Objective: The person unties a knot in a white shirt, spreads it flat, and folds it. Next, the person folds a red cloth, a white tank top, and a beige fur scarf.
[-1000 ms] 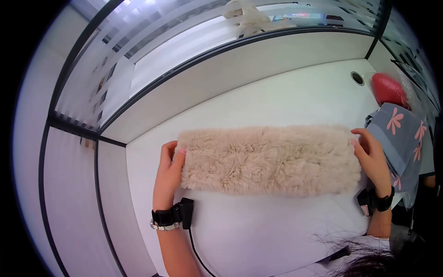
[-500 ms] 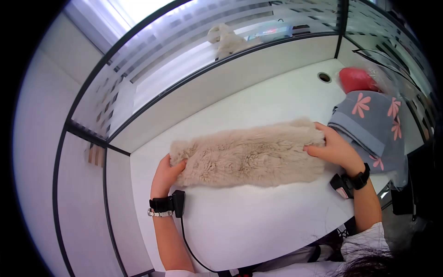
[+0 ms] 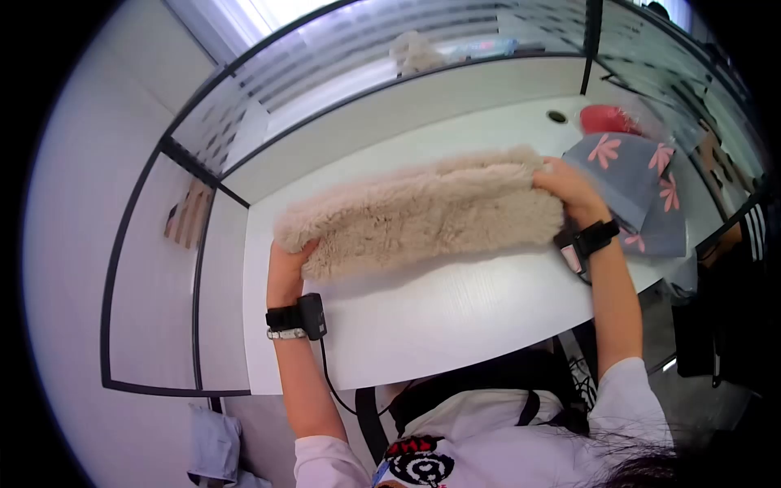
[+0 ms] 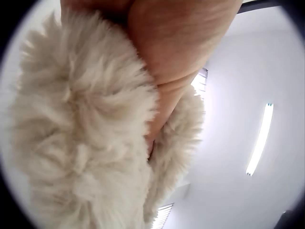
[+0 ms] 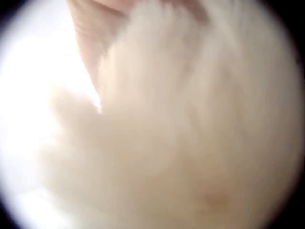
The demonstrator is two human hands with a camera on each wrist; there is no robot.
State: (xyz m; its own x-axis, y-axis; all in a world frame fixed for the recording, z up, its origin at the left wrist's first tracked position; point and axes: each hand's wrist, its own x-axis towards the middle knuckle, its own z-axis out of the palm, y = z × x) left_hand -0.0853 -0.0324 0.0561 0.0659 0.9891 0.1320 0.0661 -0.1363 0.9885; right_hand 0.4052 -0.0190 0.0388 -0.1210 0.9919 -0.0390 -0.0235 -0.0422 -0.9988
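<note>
A long, fluffy beige fur piece (image 3: 431, 215) stretches between both hands over the white desk, its upper edge bulging into a rounded fold. At its left end my left hand (image 3: 286, 264) grips it, the thumb on the near face and the other fingers hidden behind. The left wrist view has fur (image 4: 81, 129) on both sides of that thumb (image 4: 171, 90). My right hand (image 3: 573, 191) holds the opposite end, thumb pressed into the near face. Blurred fur fills most of the right wrist view, with part of the right hand (image 5: 95, 28) at its top.
At the desk's right lies a folded grey cloth (image 3: 663, 220) with pink flower shapes. Behind it sits a red item (image 3: 606, 119) in clear plastic. Low partitions (image 3: 423, 98) border the white desk (image 3: 455, 301), and a cable hole (image 3: 556, 116) opens near the back.
The fur piece is raised toward the back of the desk and tilted, and its top now folds over. Both hands have moved with it, still gripping its ends. The head view has shifted too.
</note>
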